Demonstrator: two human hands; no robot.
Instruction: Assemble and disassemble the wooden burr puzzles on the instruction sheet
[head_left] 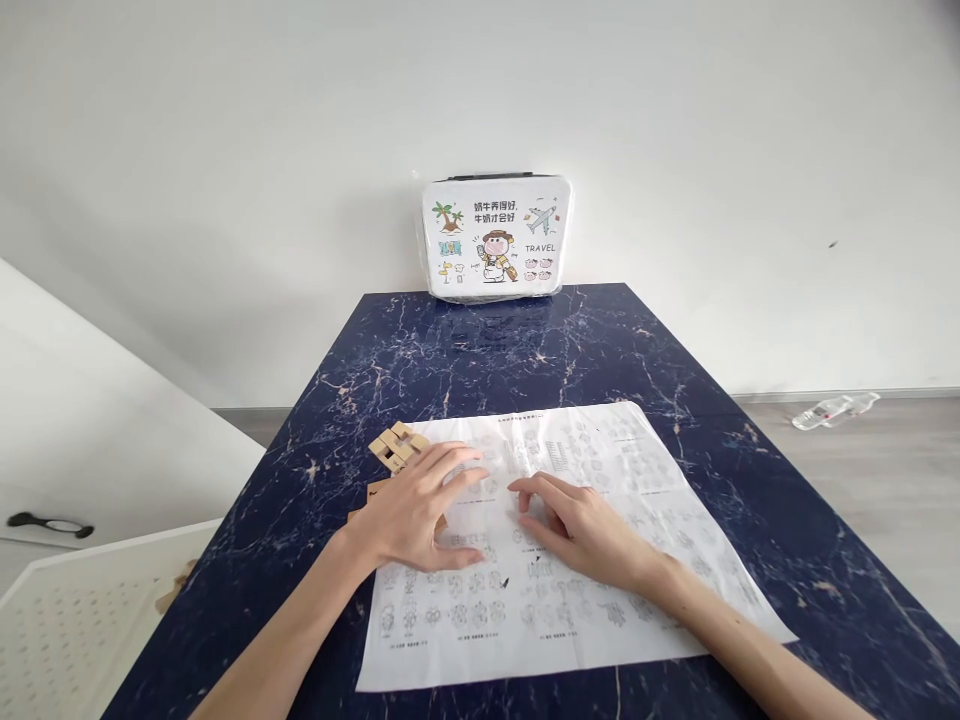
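Observation:
A large white instruction sheet (600,630) with printed diagrams lies spread over the near part of the table. My left hand (420,510) is over its left side, fingers apart and thumb stretched out, with nothing seen in it. Beside and partly behind that hand are notched wooden puzzle pieces (391,447), several of them hidden by it. Over the middle of the sheet is my right hand (574,520), its fingers loosely bent and apart from the thumb, holding nothing that shows.
The dark blue marbled table (480,370) reaches to the wall. At its far edge a white printed case (496,238) stands upright against the wall. A white perforated basket (82,620) is at the lower left. Clear plastic packaging (834,410) lies on the floor at right.

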